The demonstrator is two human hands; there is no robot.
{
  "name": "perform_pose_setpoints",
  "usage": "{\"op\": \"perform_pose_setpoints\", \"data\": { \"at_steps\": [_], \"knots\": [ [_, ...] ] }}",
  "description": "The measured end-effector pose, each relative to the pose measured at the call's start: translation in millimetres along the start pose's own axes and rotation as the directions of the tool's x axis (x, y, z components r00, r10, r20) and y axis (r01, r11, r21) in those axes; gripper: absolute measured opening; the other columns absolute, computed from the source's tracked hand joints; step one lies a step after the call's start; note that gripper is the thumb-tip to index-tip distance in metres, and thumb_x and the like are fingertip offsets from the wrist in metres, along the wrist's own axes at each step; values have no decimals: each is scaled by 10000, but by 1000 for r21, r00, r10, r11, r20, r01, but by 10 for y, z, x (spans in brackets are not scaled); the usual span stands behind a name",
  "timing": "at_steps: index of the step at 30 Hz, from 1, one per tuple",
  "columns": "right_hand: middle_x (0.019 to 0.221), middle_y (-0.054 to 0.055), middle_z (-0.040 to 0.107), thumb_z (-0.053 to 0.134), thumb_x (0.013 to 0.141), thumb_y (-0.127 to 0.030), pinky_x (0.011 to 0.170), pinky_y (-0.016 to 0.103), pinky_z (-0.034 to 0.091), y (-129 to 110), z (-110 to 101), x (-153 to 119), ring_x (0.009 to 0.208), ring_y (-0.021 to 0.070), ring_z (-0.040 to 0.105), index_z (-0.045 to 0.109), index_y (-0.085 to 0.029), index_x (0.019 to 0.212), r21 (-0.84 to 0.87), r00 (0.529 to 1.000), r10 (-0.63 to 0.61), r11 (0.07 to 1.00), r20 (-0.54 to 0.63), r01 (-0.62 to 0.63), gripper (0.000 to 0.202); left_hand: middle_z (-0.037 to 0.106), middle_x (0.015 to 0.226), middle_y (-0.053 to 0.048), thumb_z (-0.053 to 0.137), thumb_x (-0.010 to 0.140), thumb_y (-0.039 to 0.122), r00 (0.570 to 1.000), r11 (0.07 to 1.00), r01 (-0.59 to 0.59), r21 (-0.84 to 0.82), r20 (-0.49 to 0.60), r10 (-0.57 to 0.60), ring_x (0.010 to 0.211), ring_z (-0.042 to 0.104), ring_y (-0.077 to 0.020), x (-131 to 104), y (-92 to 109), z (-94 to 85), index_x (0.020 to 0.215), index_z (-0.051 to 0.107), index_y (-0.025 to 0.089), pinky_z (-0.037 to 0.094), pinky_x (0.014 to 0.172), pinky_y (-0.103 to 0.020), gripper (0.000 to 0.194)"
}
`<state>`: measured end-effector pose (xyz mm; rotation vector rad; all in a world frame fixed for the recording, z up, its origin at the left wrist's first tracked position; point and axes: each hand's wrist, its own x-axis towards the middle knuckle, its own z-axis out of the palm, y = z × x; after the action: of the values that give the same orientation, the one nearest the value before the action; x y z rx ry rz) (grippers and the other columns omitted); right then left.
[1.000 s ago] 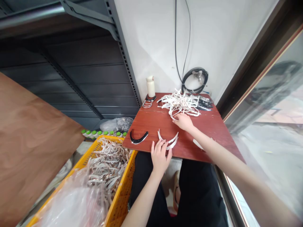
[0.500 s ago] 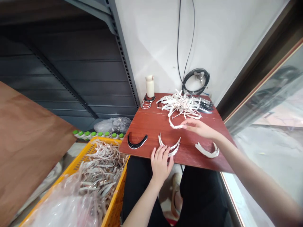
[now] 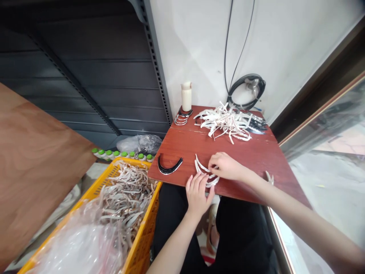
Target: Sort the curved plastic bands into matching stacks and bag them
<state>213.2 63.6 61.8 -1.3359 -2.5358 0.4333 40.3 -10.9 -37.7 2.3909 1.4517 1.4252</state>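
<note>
Several white curved strips lie nested near the front edge of the reddish-brown table. My left hand rests over their left side, fingers stretched out and fairly flat. Just above the nest, my right hand pinches one end of another white curved strip. That strip bows toward me, and its right end is hidden by the fingers. To the left lies a stack of black curved strips with shiny edges. More white strips show partly behind my right forearm.
A tangled heap of white strips lies at the back, beside dark strips. A cream bottle stands at the back left. On the floor, a yellow crate holds many strips and a plastic bag. Coiled cable hangs against the wall.
My right hand has brought a white strip from beside the heap toward me and left, onto the nested strips. My left hand stays on them. The view has shifted slightly.
</note>
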Motion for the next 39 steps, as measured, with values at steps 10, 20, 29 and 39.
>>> {"op": "perform_pose_setpoints", "data": {
  "at_steps": [10,20,29,39],
  "knots": [
    [823,33,693,573,938,-235,854,334,386,-248,197,-174,849,193,588,684,-191,827,69,1000,13,998,-16,-12,163,644,1278,-154,601,881,279,999,999,38,14,-30,-38,1209,605,-255,-52,-36,50,1425,375,126,365,1113,-468,609],
    [859,30,719,603,938,-240,813,317,399,-155,140,-148,829,180,609,726,-191,839,112,999,32,993,38,-36,165,706,1011,-56,602,879,244,996,999,29,-45,-87,-33,1126,643,-230,1,13,-19,965,626,216,347,1091,-436,93],
    [904,26,721,581,913,-245,792,268,459,167,-88,67,833,166,648,731,-201,870,218,998,66,974,5,-65,163,721,1149,-37,561,911,196,1000,994,-10,-106,-20,8,1202,612,-205,17,3,-50,951,596,224,273,1128,-422,60],
    [1103,153,650,542,904,-204,884,380,435,1181,-360,475,1058,303,580,712,-186,1129,-343,884,305,837,-355,-427,282,729,1146,-61,535,919,215,999,996,-27,-85,-40,24,1176,630,-217,19,-14,-43,1126,584,198,296,1106,-409,214]
  ]
}}
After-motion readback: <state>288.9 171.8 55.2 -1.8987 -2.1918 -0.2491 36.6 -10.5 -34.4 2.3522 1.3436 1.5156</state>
